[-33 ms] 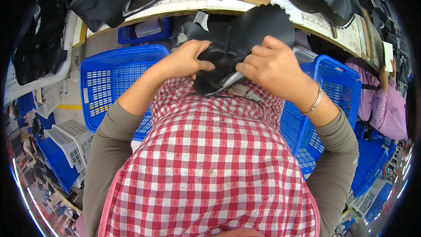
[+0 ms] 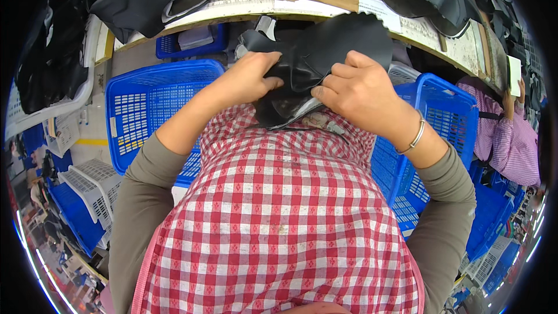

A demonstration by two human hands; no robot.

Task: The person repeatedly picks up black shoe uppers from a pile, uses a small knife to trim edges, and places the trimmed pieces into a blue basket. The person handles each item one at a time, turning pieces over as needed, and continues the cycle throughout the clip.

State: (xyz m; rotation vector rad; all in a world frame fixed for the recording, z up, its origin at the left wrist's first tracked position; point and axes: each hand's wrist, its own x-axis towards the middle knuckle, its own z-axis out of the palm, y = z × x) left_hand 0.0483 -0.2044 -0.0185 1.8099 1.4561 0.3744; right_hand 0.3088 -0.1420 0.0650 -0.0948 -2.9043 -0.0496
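Observation:
A black leather piece (image 2: 343,40), looking like a shoe upper, is stretched between my hands just above my lap. One of its edges is scalloped, and shiny creases run across its middle. My left hand (image 2: 253,78) grips its left side, the thumb in front and the other fingers partly hidden behind. At its right part, my right hand (image 2: 357,84) is closed with a fold of the leather pinched in the fingers. The lower end of the piece touches my red-checked apron (image 2: 273,186).
A worktable edge (image 2: 256,4) runs ahead, with black leather pieces (image 2: 136,0) on it. Blue baskets stand left (image 2: 128,122) and right (image 2: 401,157) of me. A white crate (image 2: 64,99) holds black pieces at far left. Another person (image 2: 511,134) is at the right.
The black leather piece has shifted slightly, its top dipping a little and its middle creasing differently. Both hands keep their hold and have barely moved.

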